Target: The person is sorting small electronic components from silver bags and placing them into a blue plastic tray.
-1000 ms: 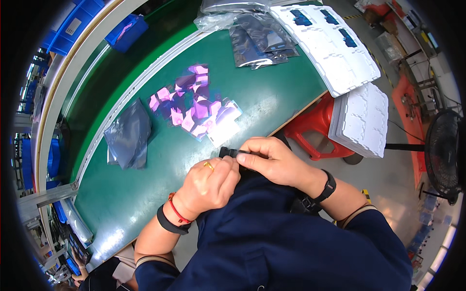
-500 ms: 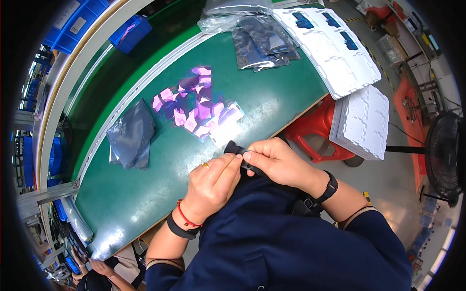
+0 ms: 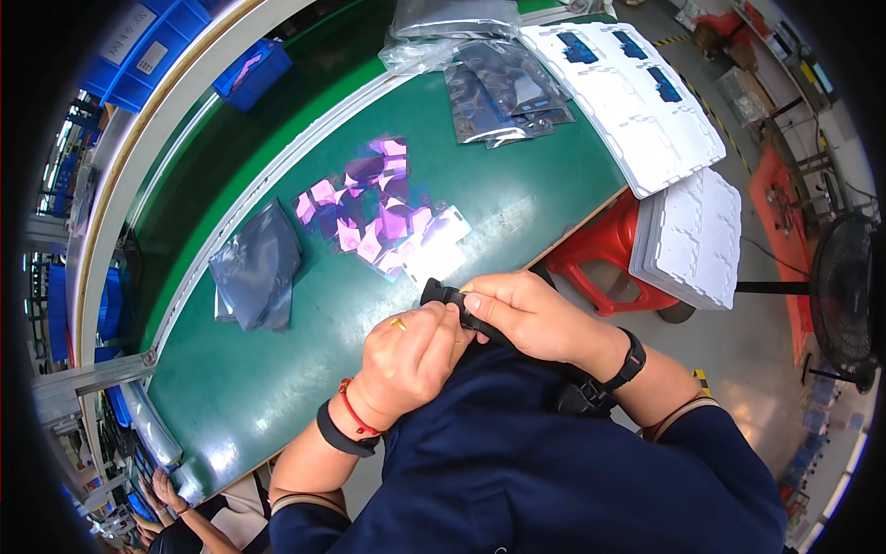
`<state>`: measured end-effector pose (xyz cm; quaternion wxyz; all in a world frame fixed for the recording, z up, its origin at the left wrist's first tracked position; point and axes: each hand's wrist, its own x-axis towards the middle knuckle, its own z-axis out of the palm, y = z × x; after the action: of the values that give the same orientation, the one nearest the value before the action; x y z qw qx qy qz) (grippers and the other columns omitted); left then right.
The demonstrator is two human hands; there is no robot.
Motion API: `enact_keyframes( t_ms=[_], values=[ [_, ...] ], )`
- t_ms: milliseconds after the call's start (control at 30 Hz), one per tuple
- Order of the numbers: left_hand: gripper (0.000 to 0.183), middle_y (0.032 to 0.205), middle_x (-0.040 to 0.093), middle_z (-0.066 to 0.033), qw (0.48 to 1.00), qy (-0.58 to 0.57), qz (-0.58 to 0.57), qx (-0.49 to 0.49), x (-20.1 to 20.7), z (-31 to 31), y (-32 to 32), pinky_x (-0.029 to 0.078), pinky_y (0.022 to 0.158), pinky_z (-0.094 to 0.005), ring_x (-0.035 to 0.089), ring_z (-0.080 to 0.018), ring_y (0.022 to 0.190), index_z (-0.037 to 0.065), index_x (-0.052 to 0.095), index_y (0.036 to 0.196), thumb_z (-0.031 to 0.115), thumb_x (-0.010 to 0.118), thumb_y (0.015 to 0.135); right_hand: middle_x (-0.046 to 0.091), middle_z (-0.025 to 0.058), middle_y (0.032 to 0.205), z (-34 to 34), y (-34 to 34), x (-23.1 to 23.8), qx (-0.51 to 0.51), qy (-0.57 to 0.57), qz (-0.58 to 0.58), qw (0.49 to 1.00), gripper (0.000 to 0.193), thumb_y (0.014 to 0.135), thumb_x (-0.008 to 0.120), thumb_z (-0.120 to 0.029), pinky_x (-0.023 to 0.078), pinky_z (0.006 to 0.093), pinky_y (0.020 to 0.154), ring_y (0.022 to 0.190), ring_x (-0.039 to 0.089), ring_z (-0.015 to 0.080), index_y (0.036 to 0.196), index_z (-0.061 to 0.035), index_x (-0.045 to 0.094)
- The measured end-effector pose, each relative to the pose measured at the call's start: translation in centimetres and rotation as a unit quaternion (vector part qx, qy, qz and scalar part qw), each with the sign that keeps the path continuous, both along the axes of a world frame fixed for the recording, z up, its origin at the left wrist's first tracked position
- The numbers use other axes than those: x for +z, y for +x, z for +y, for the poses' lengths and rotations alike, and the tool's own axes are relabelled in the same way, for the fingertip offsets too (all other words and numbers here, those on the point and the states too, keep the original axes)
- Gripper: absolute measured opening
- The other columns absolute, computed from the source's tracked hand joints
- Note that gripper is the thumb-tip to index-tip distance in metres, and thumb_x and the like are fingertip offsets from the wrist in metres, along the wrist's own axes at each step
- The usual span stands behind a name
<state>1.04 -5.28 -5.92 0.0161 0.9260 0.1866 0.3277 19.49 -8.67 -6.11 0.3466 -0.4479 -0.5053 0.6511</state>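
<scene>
Both hands meet close to my body at the green table's near edge, around a small black strap-like piece [image 3: 441, 292]. My right hand [image 3: 528, 314] pinches it between thumb and fingers. My left hand [image 3: 411, 355] has its fingertips closed on the same piece from the other side. A thick end pokes out beyond the fingertips; the rest is covered by the hands, so I cannot tell its exact kind. Just beyond lie scattered shiny purple film pieces [image 3: 371, 238] and a pale reflective sheet [image 3: 436, 251] on the green table [image 3: 517, 208].
Dark plastic bags [image 3: 258, 266] lie left, with more silvery bags [image 3: 508, 92] at the back. A white tray [image 3: 637, 120] holding several dark parts overhangs the right edge. Below it are stacked white trays [image 3: 688, 240] and a red stool [image 3: 586, 263]. Another person's hand [image 3: 166, 489] shows lower left.
The black piece has turned slightly and shifted left within my fingers. Both hands stay pinched together on it. The view has tilted a little, and the other person's hand has moved.
</scene>
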Motion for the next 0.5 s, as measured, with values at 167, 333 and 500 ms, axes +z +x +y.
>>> enact_keyframes(
  t_ms=[167, 333, 500],
  values=[
    [0.016, 0.072, 0.062, -0.0102, 0.988, -0.08, -0.094, 0.091, -0.7, -0.9, 0.6, 0.049, 0.05, -0.0296, 0.061, -0.021, 0.059, 0.0, 0.06, 0.079, -0.003, 0.071, 0.068, 0.057, 0.0029, 0.069, -0.2, -0.5, -0.6, -0.049, -0.029, 0.09, 0.994, 0.025, 0.096, 0.049, -0.015, 0.044, 0.025, 0.057, 0.063, 0.052, 0.0074, 0.077, -0.0003, 0.057],
    [0.015, 0.073, 0.063, -0.013, 0.965, -0.155, -0.155, 0.145, -1.7, -1.4, 0.6, 0.05, 0.053, -0.0302, 0.063, -0.0244, 0.062, 0.0, 0.06, 0.078, -0.007, 0.068, 0.068, 0.058, 0.0023, 0.073, -1.5, -0.1, 1.2, -0.123, -0.109, 0.037, 0.986, 0.017, 0.094, 0.055, -0.014, 0.044, 0.0208, 0.053, 0.07, 0.057, 0.0063, 0.085, 0.0002, 0.056],
    [0.018, 0.073, 0.063, -0.0108, 0.978, -0.121, -0.109, 0.128, -1.6, -1.6, 0.8, 0.05, 0.053, -0.0301, 0.063, -0.0231, 0.062, 0.001, 0.061, 0.08, -0.007, 0.069, 0.065, 0.056, 0.0014, 0.064, -2.3, 1.2, 0.0, -0.104, -0.046, -0.043, 0.993, 0.02, 0.087, 0.065, -0.014, 0.039, 0.0207, 0.046, 0.056, 0.052, 0.0041, 0.076, -0.0001, 0.056]
  ],
)
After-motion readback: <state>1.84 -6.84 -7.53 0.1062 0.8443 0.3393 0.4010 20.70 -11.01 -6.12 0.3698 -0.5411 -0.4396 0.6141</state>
